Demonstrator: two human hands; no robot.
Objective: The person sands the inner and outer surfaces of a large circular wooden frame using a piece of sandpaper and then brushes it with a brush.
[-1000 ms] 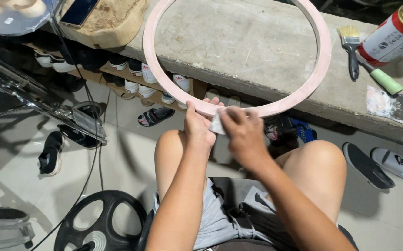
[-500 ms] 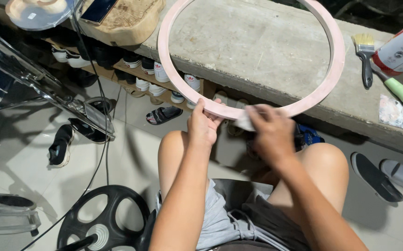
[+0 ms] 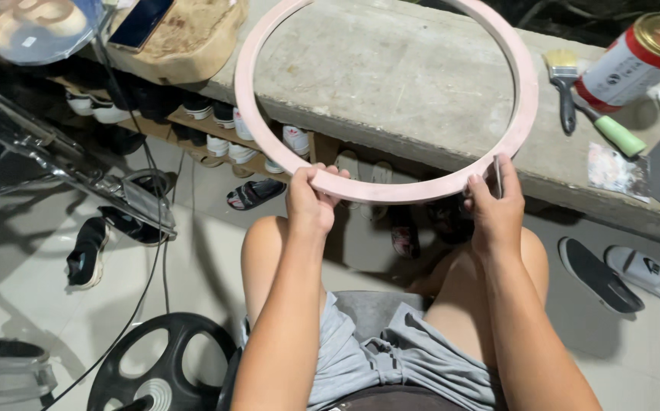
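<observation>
A large pink ring (image 3: 247,114), flat and wide, is held up over a concrete bench (image 3: 391,68). My left hand (image 3: 311,199) grips its lower rim from below. My right hand (image 3: 495,207) is at the lower right of the rim and pinches a small thin sheet (image 3: 498,175), edge-on, against the ring. My bare knees and grey shorts show below the hands.
On the bench to the right lie a paintbrush (image 3: 564,84), a red and white can (image 3: 634,61), a green-handled tool (image 3: 615,131) and a paper scrap. A wooden slab with a phone (image 3: 141,23) is at left. Shoes fill a shelf under the bench; sandals (image 3: 623,272), a black wheel (image 3: 161,373) and cables lie on the floor.
My right hand has slid to the right along the ring's lower rim, away from my left hand. The ring sits larger and more to the right in view.
</observation>
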